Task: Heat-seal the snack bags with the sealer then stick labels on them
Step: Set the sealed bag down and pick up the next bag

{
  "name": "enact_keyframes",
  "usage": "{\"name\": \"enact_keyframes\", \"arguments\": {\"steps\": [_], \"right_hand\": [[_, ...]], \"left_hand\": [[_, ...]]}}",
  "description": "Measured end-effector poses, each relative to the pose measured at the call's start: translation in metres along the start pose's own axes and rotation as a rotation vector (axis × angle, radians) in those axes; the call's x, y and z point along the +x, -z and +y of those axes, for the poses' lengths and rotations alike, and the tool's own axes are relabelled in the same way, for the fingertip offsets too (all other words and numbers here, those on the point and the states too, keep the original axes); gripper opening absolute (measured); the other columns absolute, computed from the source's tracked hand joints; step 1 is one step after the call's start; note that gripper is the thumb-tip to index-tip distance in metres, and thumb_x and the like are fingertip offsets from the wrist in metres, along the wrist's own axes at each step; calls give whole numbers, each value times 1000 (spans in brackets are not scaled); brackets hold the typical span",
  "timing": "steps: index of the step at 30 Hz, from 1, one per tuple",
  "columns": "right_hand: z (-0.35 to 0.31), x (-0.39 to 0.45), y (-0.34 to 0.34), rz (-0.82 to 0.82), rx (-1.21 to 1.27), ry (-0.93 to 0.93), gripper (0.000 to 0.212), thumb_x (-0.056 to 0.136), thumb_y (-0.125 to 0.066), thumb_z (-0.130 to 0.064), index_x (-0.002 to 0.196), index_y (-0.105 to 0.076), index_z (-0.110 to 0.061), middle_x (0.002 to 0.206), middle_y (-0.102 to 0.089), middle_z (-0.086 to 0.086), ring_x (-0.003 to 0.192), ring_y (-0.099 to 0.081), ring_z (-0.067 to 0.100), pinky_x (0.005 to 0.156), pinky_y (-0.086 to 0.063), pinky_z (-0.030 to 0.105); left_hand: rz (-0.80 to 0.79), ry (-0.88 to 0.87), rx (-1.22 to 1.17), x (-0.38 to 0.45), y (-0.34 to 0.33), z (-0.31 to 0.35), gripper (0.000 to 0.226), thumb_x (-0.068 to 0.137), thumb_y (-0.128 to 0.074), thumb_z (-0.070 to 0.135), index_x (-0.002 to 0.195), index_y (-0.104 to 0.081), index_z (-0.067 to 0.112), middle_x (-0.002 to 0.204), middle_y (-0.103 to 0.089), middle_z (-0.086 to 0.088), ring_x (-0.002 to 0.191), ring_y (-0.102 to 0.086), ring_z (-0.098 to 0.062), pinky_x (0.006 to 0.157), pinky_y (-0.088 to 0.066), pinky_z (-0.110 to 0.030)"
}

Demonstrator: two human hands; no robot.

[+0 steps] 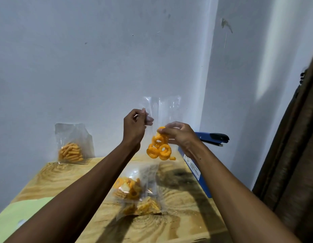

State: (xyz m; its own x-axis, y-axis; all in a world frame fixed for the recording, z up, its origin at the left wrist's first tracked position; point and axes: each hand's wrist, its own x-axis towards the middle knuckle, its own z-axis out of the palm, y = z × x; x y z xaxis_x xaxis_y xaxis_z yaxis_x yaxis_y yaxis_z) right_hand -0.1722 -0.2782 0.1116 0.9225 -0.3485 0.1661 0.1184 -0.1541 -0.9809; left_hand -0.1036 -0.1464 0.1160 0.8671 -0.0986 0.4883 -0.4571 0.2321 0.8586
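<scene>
At the centre of the frame, both hands hold up a clear snack bag (161, 120) of orange ring snacks above the wooden worktop (178, 199). The left hand (134, 125) pinches the bag's left edge near the top. The right hand (178, 135), just beside it and lower, grips the bag's right side at the level of the rings. Below the hands, two more filled bags (134, 195) lie on the worktop. At left a bag of stick snacks (71, 146) leans against the wall. The blue sealer (212, 137) stands behind the right hand.
</scene>
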Motion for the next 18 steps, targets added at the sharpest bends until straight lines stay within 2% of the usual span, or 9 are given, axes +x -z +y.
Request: {"name": "enact_keyframes", "arguments": {"steps": [3, 5, 8, 12, 15, 17, 18], "right_hand": [[0, -1, 4, -62, -24, 10, 22, 80, -76, -21, 99, -65, -22, 107, -68, 12, 96, -68, 26, 74, -59, 27], [-1, -1, 6, -30, 14, 45, 17, 84, -71, -26, 100, -69, -19, 107, -70, 11, 98, -69, 26, 80, -58, 31], [-5, -1, 10, 100, 80, 118, 20, 90, -63, -36, 93, -73, -20, 95, -76, 0, 92, -71, 17, 80, -56, 29], [-2, -4, 17, 199, 115, 150, 20, 91, -63, -27, 79, -75, -17, 87, -77, 1, 86, -71, 17, 78, -54, 27], [3, -9, 15, 208, 147, 141, 17, 91, -64, -22, 79, -74, -17, 84, -77, -2, 81, -71, 13, 74, -52, 22], [7, -11, 13, 239, 139, 165, 16, 91, -64, -19, 79, -74, -14, 82, -75, -2, 75, -68, 11, 72, -52, 19], [8, -13, 13, 251, 129, 176, 15, 90, -64, -17, 79, -74, -13, 81, -74, -2, 73, -66, 11, 71, -51, 19]], "left_hand": [[10, 3, 36, -1, 1, -1, 23, 100, -47, 25, 84, -57, 11, 74, -68, -3, 59, -64, -3, 59, -48, -16], [44, 29, 20, 0, 3, -2, 23, 100, -47, 25, 84, -57, 11, 73, -68, -3, 58, -63, -4, 60, -48, -18], [31, 26, 6, 2, 6, -3, 23, 100, -47, 24, 83, -57, 13, 74, -69, -4, 56, -64, -3, 55, -48, -12], [20, 39, -8, 5, 8, -1, 26, 99, -48, 22, 79, -57, 9, 75, -69, -6, 60, -66, -5, 53, -45, -7], [16, 78, 27, 8, 8, -2, 28, 98, -49, 17, 73, -59, 9, 72, -66, -6, 66, -61, -12, 63, -49, -13], [-5, 162, 89, 9, 8, -4, 31, 98, -50, 14, 70, -61, 9, 71, -64, -5, 68, -56, -13, 70, -47, -20], [-10, 222, 107, 10, 7, -4, 31, 97, -50, 12, 68, -61, 8, 70, -63, -5, 68, -55, -14, 68, -47, -20]]}}
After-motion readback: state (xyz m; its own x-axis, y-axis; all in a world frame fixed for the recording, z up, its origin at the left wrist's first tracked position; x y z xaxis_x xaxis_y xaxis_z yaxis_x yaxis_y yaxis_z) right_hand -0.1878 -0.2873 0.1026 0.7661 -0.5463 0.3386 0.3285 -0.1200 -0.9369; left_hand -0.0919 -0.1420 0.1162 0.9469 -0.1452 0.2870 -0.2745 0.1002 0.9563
